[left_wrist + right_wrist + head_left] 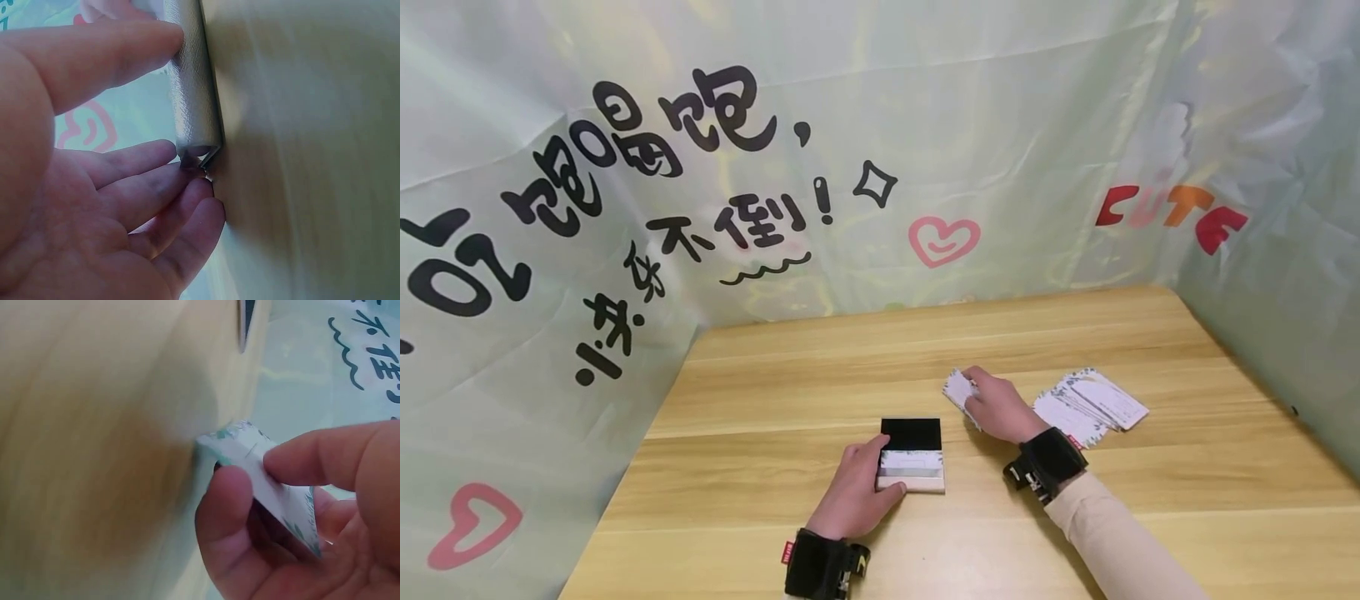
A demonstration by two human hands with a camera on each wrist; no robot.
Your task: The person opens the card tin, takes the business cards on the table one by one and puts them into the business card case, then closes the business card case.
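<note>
Head view, looking down on a wooden table [760, 400]: a person's two bare hands are busy with a small case and some printed cards. The left hand [853, 497] holds the case [912, 435] at its left side, near the middle of the table, with the thumb by the near edge and the index finger beside the black upper half. The case lies spread flat; in its lower half sits another card [917, 460] with a leafy border.

Farther right, the right hand [1000, 408] pinches a card [958, 389] between thumb and fingers, just above and to the right of the case and apart from it. Right of that hand, a pile [1097, 404] of similar white cards is fanned out, overlapping.

From the left wrist I see the thumb on the pale, grained edge of the case and the fingers gathered at its end. From the right wrist, the grip is narrow: the card bows slightly between the fingers, tilted, its green leaf print showing.

Black straps [1051, 461] wrap both wrists, and a beige sleeve [1123, 533] covers the right forearm. Behind hangs pale cloth [1000, 108] with black characters [765, 218] and coloured letters [1221, 227] reading "CUTE".
</note>
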